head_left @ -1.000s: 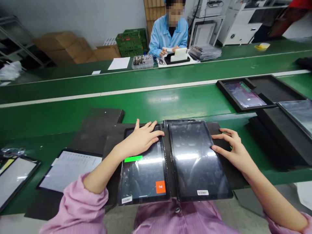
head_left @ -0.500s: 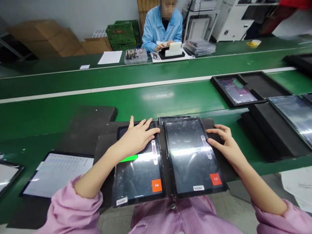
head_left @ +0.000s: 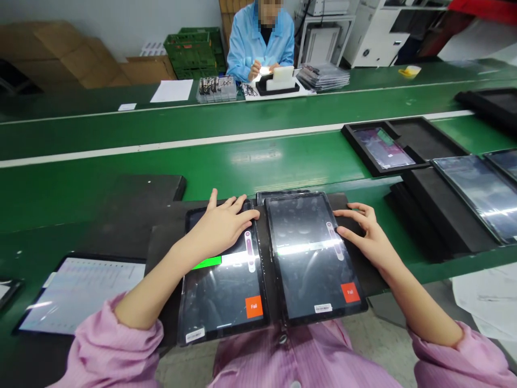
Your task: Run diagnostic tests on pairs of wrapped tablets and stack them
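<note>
Two tablets in clear film lie side by side before me, each screen dark with an orange-red "Fail" square and a pale volume slider. My left hand (head_left: 218, 226) rests across the upper part of the left tablet (head_left: 226, 291), fingers spread, the thumb side reaching that tablet's right edge. It hides part of a green block on the screen. At the right edge of the right tablet (head_left: 307, 280), the fingertips of my right hand (head_left: 365, 231) touch the side, with fingers bent and apart. Both tablets lie on black foam pads (head_left: 161, 242).
Left of me lies a lit tablet (head_left: 89, 291). On the right, a black foam tray (head_left: 428, 140) holds another tablet, near a stack of black foam (head_left: 436, 215) with tablets on it. Across the green bench (head_left: 202, 161) sits a co-worker (head_left: 262, 43) in blue.
The view has shifted slightly, so the bench scene sits a little further left. My hands keep nearly the same places on the tablets. The co-worker's hand has risen a little.
</note>
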A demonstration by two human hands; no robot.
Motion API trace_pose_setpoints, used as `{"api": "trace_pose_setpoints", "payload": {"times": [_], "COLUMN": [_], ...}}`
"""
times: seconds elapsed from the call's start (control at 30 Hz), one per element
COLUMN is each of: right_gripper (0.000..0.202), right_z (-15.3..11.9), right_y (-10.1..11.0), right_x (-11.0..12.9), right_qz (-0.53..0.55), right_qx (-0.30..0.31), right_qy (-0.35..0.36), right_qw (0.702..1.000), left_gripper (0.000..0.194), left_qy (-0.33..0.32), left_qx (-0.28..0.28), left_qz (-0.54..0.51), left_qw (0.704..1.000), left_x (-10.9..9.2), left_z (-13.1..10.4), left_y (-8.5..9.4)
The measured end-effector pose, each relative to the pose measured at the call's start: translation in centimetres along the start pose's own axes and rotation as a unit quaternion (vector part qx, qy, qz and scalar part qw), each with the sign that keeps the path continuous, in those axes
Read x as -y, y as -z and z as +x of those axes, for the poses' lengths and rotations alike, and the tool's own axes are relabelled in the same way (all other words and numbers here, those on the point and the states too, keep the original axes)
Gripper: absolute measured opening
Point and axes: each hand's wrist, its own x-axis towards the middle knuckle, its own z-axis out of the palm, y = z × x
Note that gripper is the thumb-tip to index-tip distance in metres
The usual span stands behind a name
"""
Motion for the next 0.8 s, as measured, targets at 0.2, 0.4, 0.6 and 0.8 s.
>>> {"api": "trace_pose_setpoints", "payload": {"times": [0.2,0.4,0.6,0.8], "right_gripper": [0.043,0.040,0.061,0.066], "right_z": [-0.5,-2.0,-2.2,-2.1], "right_y": [-0.6,-0.9,-0.7,-0.5], "right_x": [-0.2,1.6,1.2,1.1], "right_qz": [-0.052,-0.094,-0.091,-0.102], "right_qx": [-0.049,-0.046,-0.008,0.022], "right_qy": [0.058,0.272,0.343,0.366], "right_qw": [0.996,0.957,0.935,0.925], "left_gripper": [0.043,0.079,0.097,0.081], "left_qy": [-0.001,-0.038,-0.028,0.124], "left_qx": [0.040,0.094,0.121,0.018], "left_qz": [-0.041,-0.076,-0.139,-0.150], "left_qw": [0.998,0.992,0.982,0.981], "left_x": [0.3,0.9,1.6,1.2], "left_z": [-0.7,-1.8,-1.9,-10.3], "left_y": [1.0,1.7,2.8,3.3]}}
